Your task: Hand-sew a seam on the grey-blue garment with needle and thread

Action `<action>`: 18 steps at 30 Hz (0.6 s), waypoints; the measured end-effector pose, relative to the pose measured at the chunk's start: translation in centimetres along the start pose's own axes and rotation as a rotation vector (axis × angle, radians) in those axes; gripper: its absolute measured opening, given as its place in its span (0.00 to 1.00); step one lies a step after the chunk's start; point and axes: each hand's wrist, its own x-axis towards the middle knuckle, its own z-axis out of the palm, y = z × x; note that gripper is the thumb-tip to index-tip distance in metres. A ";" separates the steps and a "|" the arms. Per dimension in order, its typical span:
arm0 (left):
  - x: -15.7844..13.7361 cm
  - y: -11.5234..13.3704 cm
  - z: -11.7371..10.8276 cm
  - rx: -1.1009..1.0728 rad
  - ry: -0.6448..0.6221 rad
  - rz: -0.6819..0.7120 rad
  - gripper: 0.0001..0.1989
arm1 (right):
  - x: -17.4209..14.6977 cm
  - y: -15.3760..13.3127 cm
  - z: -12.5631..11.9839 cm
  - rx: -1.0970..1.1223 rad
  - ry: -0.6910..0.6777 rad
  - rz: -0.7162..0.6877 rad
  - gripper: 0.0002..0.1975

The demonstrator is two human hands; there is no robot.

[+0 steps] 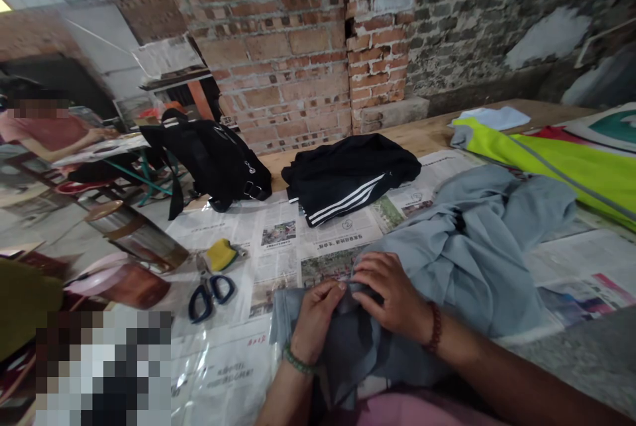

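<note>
- Grey cloth: on table, right of scissors; long axis running rightward and away from them.
- Left hand: nearer scissors; grip pinched on cloth's edge.
- Right hand: farther from scissors, nearer cloth's bulk; fingers curled at cloth, clamping uncertain.

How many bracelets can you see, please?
2: a green bracelet on the wrist behind the left hand, a red bracelet behind the right hand. Others may be hidden on the blurred seated person.
</note>
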 end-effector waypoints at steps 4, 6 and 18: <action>0.0 -0.2 0.0 -0.011 -0.005 0.007 0.11 | 0.6 -0.6 0.8 -0.019 -0.021 -0.038 0.06; 0.0 -0.2 0.0 -0.020 0.009 -0.001 0.12 | 0.6 -0.5 1.1 -0.011 -0.024 -0.050 0.05; -0.1 -0.2 -0.2 -0.032 -0.017 0.029 0.09 | 0.3 -0.7 0.8 0.160 0.071 -0.107 0.06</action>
